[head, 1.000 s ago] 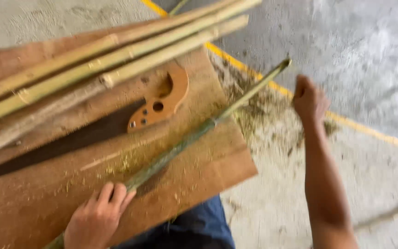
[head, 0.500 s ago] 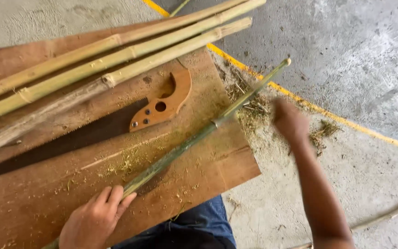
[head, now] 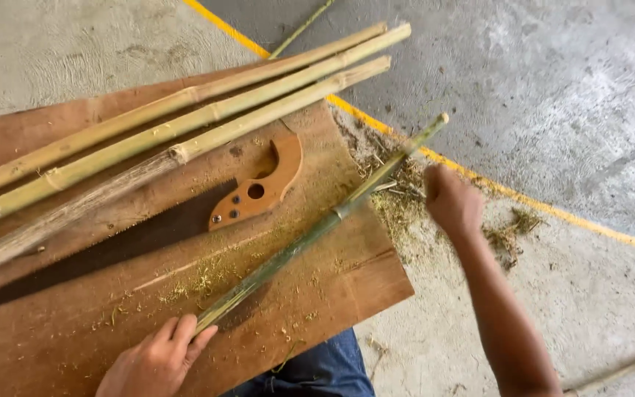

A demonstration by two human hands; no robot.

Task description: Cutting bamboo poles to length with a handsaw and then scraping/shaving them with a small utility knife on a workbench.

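A thin green bamboo stalk lies slanted across a brown wooden board, its far end sticking out over the concrete floor. My left hand grips the near end of the stalk at the bottom of the view. My right hand is a closed fist just right of the stalk's far end, blurred, and I cannot tell whether it holds anything. A hand saw with a wooden handle and a dark blade lies flat on the board beside the stalk.
Three thick yellowish bamboo poles lie across the board's far side. Bamboo shavings litter the floor by the board's right edge. A yellow painted line crosses the grey concrete. My blue trouser leg shows under the board.
My right hand has come down and left, from beyond the stalk's tip toward its far end. My left hand keeps its grip on the near end.
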